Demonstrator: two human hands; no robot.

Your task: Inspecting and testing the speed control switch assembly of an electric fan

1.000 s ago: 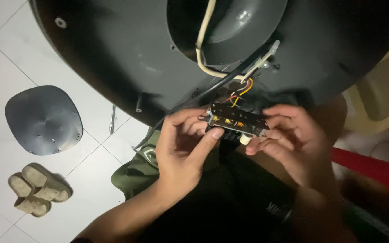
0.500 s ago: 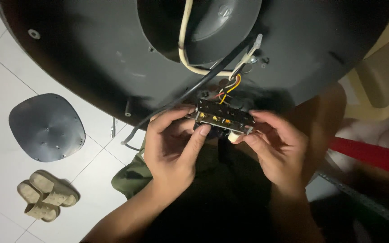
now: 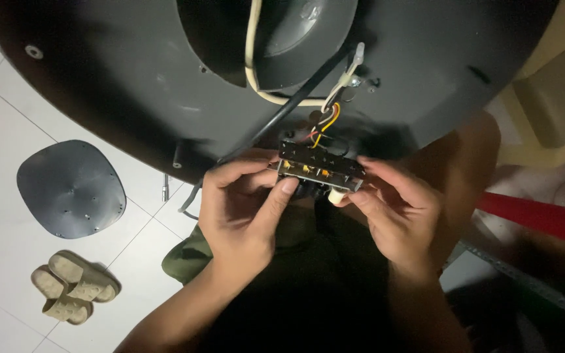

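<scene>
Two hands, left hand [image 3: 240, 212]; right hand [image 3: 397, 212]; one switch block [image 3: 320, 171].

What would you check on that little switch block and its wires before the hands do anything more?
1. Both hands on the block: ok. The left hand and the right hand pinch the switch block from either end.
2. Coloured wires run unbroken from the block up to the dark housing: ok, as far as the view shows.
3. Wire ends seated in the block: cannot tell, too small and dim.
4. White cable clear of the fingers: ok.
5. Loose grey cover plate and sandals lie on the floor away from the hands: ok.
6. Lighting on the work: not ok, dim.
</scene>
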